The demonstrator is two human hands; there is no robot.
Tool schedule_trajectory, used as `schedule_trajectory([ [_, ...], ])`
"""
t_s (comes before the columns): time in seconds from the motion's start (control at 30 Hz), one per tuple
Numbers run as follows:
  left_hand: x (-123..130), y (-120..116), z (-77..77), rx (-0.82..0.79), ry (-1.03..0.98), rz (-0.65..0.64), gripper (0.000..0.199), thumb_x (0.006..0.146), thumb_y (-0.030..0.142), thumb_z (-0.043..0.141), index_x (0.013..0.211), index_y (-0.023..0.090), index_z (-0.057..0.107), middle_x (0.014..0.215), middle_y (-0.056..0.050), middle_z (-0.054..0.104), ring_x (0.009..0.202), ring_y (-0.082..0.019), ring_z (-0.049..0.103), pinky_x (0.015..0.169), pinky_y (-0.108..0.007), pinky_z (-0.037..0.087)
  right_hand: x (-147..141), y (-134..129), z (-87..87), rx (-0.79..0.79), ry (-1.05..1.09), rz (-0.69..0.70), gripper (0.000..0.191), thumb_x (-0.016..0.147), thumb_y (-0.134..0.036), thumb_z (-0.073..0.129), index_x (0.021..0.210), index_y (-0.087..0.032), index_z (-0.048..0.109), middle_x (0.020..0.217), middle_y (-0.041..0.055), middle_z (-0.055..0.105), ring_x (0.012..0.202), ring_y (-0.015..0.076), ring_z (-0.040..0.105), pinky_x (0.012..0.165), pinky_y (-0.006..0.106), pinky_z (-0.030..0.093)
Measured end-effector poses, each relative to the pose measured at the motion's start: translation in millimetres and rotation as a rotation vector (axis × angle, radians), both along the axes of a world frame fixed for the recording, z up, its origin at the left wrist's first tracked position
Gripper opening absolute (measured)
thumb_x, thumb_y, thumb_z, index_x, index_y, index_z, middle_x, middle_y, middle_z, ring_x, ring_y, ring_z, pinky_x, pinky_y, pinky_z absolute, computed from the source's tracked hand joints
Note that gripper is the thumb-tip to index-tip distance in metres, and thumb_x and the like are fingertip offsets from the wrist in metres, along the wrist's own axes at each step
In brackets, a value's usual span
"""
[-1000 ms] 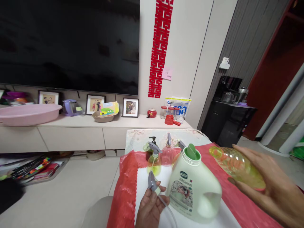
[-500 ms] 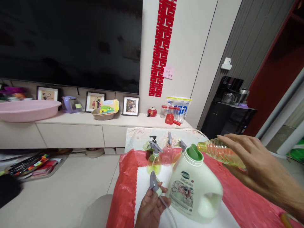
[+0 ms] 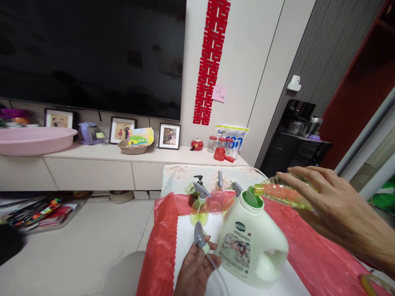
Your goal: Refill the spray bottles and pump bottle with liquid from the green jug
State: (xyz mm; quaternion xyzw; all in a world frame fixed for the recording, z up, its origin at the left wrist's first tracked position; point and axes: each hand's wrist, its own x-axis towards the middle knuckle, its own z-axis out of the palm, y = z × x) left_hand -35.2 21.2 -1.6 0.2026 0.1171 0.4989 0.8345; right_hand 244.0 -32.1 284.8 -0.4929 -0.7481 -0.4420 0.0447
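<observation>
The right hand (image 3: 330, 199) grasps a ribbed, see-through plastic bottle (image 3: 279, 192), tipped over, its mouth at the green spout (image 3: 251, 198) of the smooth, pale jug (image 3: 265, 242) left of that grip; a grey spray head (image 3: 199, 235) is off, pinched in the left hand (image 3: 195, 269) (thin tube (image 3: 218, 273) trailing below), and with yellowish liquid (image 3: 304, 203) seemingly left inside, the pouring looks unfinished

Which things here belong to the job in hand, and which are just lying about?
In the job:
jug
yellow bottle, tilted at the jug's mouth in the right hand
spray head, in the left hand
probably the spray bottles behind

Lying about, it seems:
pink basin
picture frames
red pot
</observation>
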Motion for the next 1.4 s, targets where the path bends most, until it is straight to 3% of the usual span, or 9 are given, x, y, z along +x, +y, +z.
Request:
schedule_trajectory([
  [0.57,1,0,5.1,-0.024,-0.017,0.015,0.03,0.079,0.032,0.083,0.107,0.025,0.077,0.103,-0.007,0.075,0.082,-0.018,0.071,0.088,-0.035,0.054,-7,-3,17.2,0.023,-0.089,-0.04,0.045,0.098,-0.024,0.037,0.14,-0.022,0.051,0.137,0.0121,0.05,0.123,0.0359,0.047,0.086,0.049,0.046],
  [1.27,1,0,3.4,-0.016,-0.011,-0.005,0.032,0.077,0.032,0.084,0.108,0.024,0.076,0.103,-0.007,0.074,0.083,-0.017,0.071,0.088,-0.034,0.055,-20,0,31.5,0.103,-0.244,0.039,0.039,0.101,-0.018,0.032,0.137,-0.026,0.044,0.136,0.0111,0.051,0.123,0.0381,0.048,0.082,0.05,0.046],
  [1.4,1,0,4.2,-0.023,0.0,-0.016,0.034,0.077,0.033,0.085,0.108,0.024,0.075,0.103,-0.007,0.073,0.084,-0.017,0.071,0.089,-0.033,0.055,-24,-1,30.9,0.09,-0.265,0.03,0.04,0.101,-0.016,0.033,0.139,-0.026,0.041,0.14,0.0111,0.049,0.127,0.0375,0.045,0.087,0.051,0.044],
])
